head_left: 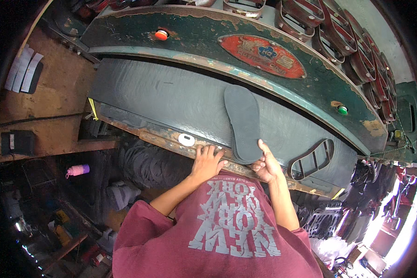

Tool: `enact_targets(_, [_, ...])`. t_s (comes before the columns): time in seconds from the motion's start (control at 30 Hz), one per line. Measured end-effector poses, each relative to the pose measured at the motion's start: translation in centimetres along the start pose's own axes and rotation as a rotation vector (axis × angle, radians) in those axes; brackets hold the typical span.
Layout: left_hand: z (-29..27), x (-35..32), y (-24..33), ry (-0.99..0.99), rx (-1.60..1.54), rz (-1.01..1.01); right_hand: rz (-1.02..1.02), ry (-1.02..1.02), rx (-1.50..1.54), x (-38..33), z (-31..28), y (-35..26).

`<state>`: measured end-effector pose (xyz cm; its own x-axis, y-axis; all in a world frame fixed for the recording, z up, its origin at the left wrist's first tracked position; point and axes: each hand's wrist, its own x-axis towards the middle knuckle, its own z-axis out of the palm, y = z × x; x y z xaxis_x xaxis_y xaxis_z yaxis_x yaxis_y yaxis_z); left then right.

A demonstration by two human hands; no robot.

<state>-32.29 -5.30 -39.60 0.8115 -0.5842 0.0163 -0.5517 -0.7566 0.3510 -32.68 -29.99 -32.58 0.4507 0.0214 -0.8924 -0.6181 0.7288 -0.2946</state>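
A small stack of dark grey shoe soles [243,118] lies lengthwise on the dark press bed [143,92], its near end by the bed's front edge. My right hand [267,166] grips that near end at its right corner, thumb raised along the side and the other fingers bent, partly hidden. To the left, my left hand [209,162] rests with fingers apart on the worn front edge, holding nothing. Just beyond its fingertips sits a white oval ring-like piece [186,139]. Right of my right hand, a sole-shaped cutting die [312,159] with crossbars stands on the bed.
Behind the bed runs the green press beam [194,46], with a red button [161,34] and a green button [342,110]. Several cutting dies [352,41] crowd its top. A wooden board [46,111] is at left; a pink and purple bottle [78,170] is below it.
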Motion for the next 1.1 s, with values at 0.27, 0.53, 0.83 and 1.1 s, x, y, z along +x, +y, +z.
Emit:
enact_targets(0.27, [-1.1, 0.7, -0.5, -0.138, -0.065, 0.016, -0.110, -0.046, -0.282, 0.7, -1.6, 0.7])
enact_targets(0.53, [-1.5, 1.1, -1.7, -0.212, -0.274, 0.008, -0.277, -0.156, -0.447, 2.4, -3.5, 2.7])
enact_targets(0.83, [-5.7, -1.3, -3.6, 0.061, -0.157, -0.151, -0.322, -0.232, -0.470, 2.6, -4.1, 2.8])
enact_targets(1.1, [-7.9, -2.3, -5.2, -0.264, -0.001, -0.478, -0.320, -0.272, -0.486, 3.0, -4.6, 2.6])
